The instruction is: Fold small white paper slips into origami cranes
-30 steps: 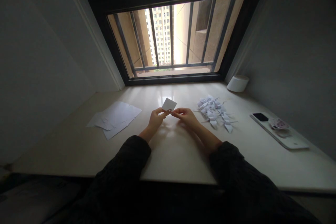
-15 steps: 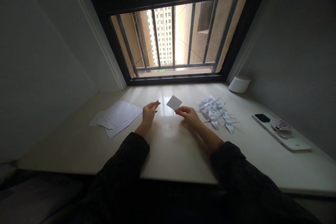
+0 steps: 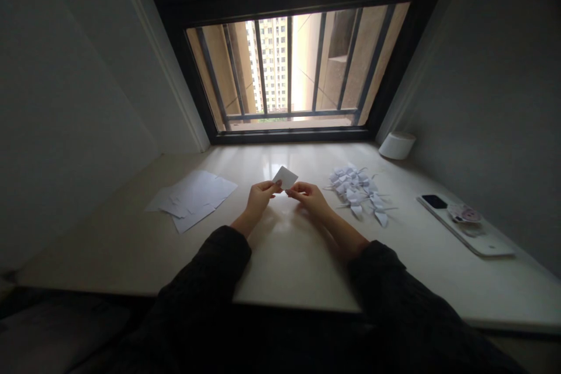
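A small square of white paper (image 3: 286,176) is held up above the sill, one corner pointing away from me. My left hand (image 3: 262,194) pinches its left edge between thumb and fingers. At the lower corner, my right hand (image 3: 307,194) has its fingertips closed on the paper. To the right of my right hand lies a heap of folded paper cranes (image 3: 355,190), their thin points sticking out. A loose stack of white paper sheets (image 3: 199,196) is spread to the left of my left hand.
A phone (image 3: 468,231) with a round grip on its back lies at the right. Behind it a white cylinder-like object (image 3: 397,145) stands against the wall. The pale sill (image 3: 289,269) ends at a dark-framed, barred window (image 3: 289,136).
My left hand has moved right and taken hold of the paper square's left edge. The square has shifted slightly left and looks brighter. The view has tilted up a little.
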Demonstrator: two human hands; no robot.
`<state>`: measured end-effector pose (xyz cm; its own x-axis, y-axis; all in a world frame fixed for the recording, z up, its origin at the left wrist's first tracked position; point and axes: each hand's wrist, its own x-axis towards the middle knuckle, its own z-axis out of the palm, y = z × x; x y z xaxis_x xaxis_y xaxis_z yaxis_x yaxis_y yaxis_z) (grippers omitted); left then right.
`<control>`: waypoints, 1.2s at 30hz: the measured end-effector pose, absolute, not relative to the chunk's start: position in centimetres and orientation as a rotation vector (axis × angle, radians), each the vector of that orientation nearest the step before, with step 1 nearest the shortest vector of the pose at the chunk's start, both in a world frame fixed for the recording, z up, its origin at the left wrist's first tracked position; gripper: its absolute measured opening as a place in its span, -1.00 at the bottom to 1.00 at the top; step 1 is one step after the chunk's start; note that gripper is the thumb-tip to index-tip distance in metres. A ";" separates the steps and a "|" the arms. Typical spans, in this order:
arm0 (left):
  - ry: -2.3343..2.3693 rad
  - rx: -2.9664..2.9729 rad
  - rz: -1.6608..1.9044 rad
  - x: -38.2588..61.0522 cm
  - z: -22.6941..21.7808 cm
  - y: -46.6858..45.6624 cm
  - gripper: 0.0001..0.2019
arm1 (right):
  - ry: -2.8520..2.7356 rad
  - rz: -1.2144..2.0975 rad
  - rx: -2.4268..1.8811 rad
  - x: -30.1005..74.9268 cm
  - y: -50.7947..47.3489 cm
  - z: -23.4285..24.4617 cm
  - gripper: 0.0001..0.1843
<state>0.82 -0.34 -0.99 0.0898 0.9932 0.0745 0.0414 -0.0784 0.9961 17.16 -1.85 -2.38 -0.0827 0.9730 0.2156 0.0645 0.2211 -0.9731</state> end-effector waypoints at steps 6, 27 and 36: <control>1.198 1.405 1.237 0.9 -0.7 -0.4 -0.58 | -1.434 1.044 -1.103 16.9 -2.2 -2.2 -0.73; 1.116 1.530 1.144 1.1 -1.5 0.0 -0.64 | -1.290 0.979 -1.011 17.2 -1.8 -2.4 -0.57; 1.169 1.417 1.275 0.5 -1.5 0.5 -0.62 | -1.546 0.877 -0.983 16.9 -2.4 -2.3 -0.53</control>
